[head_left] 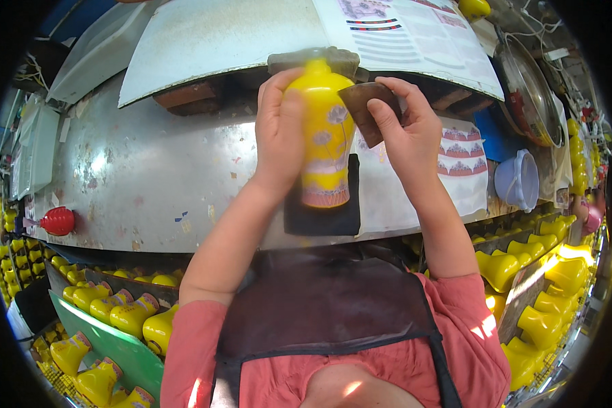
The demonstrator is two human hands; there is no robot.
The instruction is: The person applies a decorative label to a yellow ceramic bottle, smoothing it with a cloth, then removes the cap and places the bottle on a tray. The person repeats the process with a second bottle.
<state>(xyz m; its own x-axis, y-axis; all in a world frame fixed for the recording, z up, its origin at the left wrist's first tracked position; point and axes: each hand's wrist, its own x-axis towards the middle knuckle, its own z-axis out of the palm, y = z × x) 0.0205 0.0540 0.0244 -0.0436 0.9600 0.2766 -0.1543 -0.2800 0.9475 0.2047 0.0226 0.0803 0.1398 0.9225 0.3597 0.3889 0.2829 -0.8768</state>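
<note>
A glossy yellow vase (318, 129) lies on a black cloth pad (319, 223), its narrow neck pointing away from me. Purple flowers and a pink patterned band decorate its surface. My left hand (282, 126) is closed around the vase's left side, slightly blurred. In my right hand (409, 122) is a flat brown scraper-like piece (368, 112), pinched between thumb and fingers. One edge of that piece meets or nearly meets the vase's upper right side; contact cannot be made out exactly. A dark block (347, 62) is partly hidden behind the vase's neck.
Printed decal sheets (464, 163) lie right of the vase, beside a pale bucket (517, 180). A raised white board (231, 34) spans the back. On the left sit a red bottle (58, 221) and a translucent tub (109, 51). Yellow vases (132, 314) fill racks on both sides.
</note>
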